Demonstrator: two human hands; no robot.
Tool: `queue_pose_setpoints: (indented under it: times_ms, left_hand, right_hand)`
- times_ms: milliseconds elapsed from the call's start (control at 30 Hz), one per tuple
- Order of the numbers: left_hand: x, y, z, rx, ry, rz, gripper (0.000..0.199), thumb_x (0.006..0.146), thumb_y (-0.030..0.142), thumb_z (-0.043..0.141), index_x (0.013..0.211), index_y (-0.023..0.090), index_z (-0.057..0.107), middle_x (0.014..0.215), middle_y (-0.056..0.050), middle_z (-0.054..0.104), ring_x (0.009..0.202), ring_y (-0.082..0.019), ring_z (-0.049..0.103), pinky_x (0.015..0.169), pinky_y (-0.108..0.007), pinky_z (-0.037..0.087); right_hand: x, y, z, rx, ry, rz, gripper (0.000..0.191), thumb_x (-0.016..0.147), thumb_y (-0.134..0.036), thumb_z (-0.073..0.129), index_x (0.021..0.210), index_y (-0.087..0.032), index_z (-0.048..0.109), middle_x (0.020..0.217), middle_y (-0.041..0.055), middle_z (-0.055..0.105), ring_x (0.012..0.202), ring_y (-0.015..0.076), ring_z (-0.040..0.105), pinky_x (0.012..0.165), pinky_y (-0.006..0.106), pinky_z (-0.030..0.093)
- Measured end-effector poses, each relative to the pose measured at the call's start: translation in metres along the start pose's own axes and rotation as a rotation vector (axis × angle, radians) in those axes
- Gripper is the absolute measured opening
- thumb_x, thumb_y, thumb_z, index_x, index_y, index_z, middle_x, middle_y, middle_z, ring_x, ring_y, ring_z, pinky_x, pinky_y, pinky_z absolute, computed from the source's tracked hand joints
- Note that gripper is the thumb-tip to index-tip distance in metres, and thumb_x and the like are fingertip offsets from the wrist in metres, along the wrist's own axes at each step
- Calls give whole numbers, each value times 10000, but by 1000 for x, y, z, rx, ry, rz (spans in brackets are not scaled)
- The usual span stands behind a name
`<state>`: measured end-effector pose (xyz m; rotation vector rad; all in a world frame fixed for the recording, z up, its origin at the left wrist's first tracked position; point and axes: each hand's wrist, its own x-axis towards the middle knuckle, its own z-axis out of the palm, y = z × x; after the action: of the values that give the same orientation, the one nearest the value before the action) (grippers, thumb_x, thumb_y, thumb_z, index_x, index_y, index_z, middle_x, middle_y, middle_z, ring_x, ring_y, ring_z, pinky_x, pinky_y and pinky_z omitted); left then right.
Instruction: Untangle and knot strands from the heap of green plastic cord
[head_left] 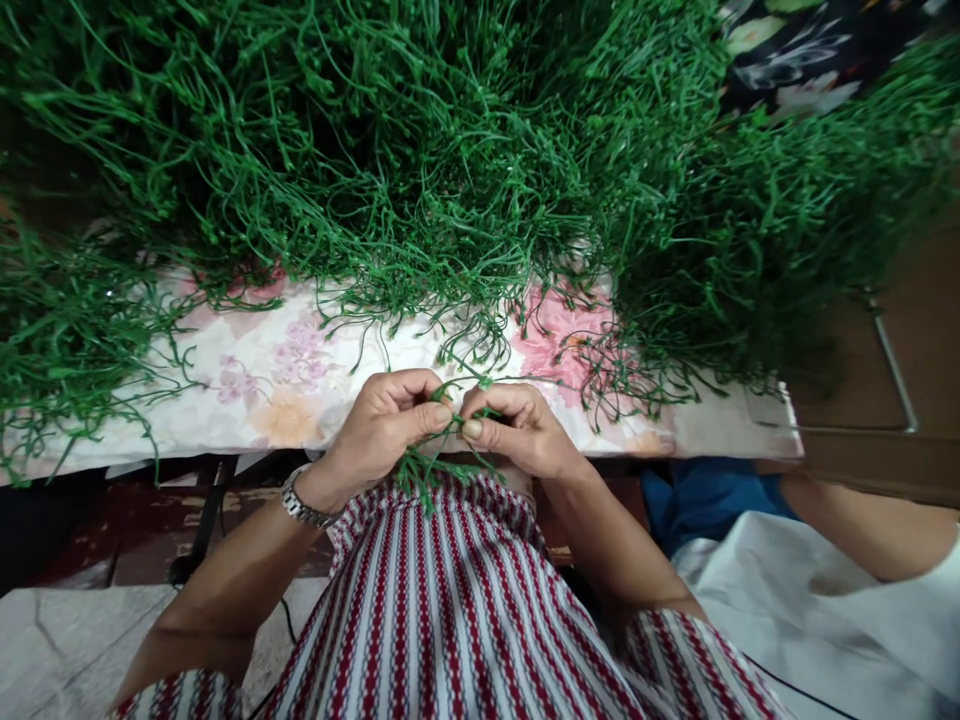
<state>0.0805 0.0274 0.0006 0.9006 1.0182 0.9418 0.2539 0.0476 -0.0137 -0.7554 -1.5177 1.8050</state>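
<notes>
Thin green plastic-looking stems (pixel 426 468) hang between my two hands, near the table's front edge. My left hand (pixel 397 420) pinches them with thumb and forefinger. Close beside it, almost touching, my right hand (pixel 514 425) is also closed on the stems, thumb against forefinger. The exact joint between the fingertips is too small to make out. Beyond the hands, a big heap of similar green stems (pixel 450 170) covers most of the table, with loose ends reaching toward my fingers.
A white cloth with pink and orange flowers (pixel 300 370) covers the table. More stems lie at the far left and right. A bent metal rod (pixel 892 365) is at the right edge. Another person's arm (pixel 862 525) and blue clothing (pixel 712 495) show at the lower right.
</notes>
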Motion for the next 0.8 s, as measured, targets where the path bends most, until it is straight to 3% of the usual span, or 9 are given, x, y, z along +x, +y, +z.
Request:
queue_pose_setpoints:
  times_ms: [100,200,433,600,800]
  left_hand:
    - [1,0,-1,3,22,-15,242,674,290,701,583,139,536,509,38,419,448,-51,344,417,-186,272]
    - [2,-2,-2,33,34,-9,232,676,295,703,586,139,556,534,17,475,496,-75,408,454,-201,314]
    - [2,-3,-1,41,12,-21,236,715,255,662,566,142,518,507,31,451,476,-65,383,464,-200,301]
    - [2,-3,0,233,16,84,218,742,230,612,588,148,482,525,51,379,491,-62,334,467,-199,268]
    - [1,-1,3,632,-32,187,206,763,162,520,579,153,429,541,50,356,531,-71,329,502,-208,261]
  right_hand:
    - [1,0,-3,-74,-21,1,224,808,-339,593,763,-119,594,635,-22,506,561,54,427,536,178,355]
    - [3,1,-6,-104,56,2,278,803,-391,590,751,-119,606,647,-7,533,585,67,447,548,188,359]
    - [4,10,-10,163,127,-38,287,816,-406,567,759,-125,588,497,-72,363,424,35,272,427,176,215]
    - [5,0,-8,-151,69,-14,195,762,-304,657,746,-119,598,634,-28,513,559,48,422,520,170,329]
    - [2,2,-5,-305,-67,8,207,759,-285,651,696,-113,557,604,-50,426,543,38,362,500,161,299]
